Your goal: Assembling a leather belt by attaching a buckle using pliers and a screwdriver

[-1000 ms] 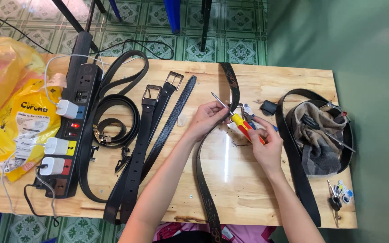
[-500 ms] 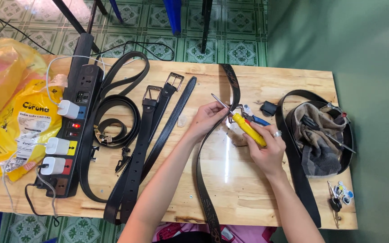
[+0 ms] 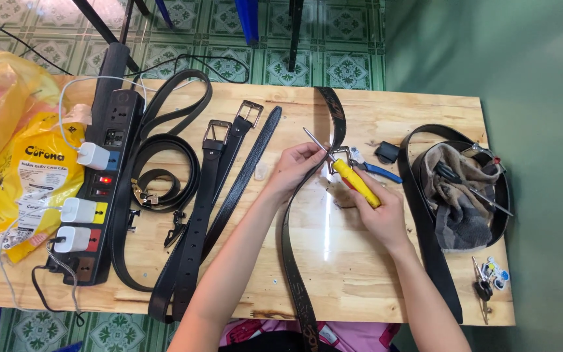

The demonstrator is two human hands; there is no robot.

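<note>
My left hand (image 3: 294,166) pinches the metal buckle (image 3: 337,155) of a long black belt (image 3: 292,254) that runs from the table's far edge down to me. My right hand (image 3: 378,208) grips a yellow-handled screwdriver (image 3: 353,181), its thin shaft pointing up-left past the buckle. A blue-handled pair of pliers (image 3: 376,171) lies just right of the buckle, beside the screwdriver handle.
Several black belts (image 3: 200,195) lie left of centre on the wooden table (image 3: 360,274). A black power strip (image 3: 102,176) with white chargers sits at the left beside yellow plastic bags (image 3: 14,169). At the right a coiled belt rings a grey cloth (image 3: 457,195); keys (image 3: 487,280) lie near the corner.
My right hand has turned the screwdriver so its yellow handle now lies along my fingers and the shaft crosses the buckle. My left hand stays on the buckle.
</note>
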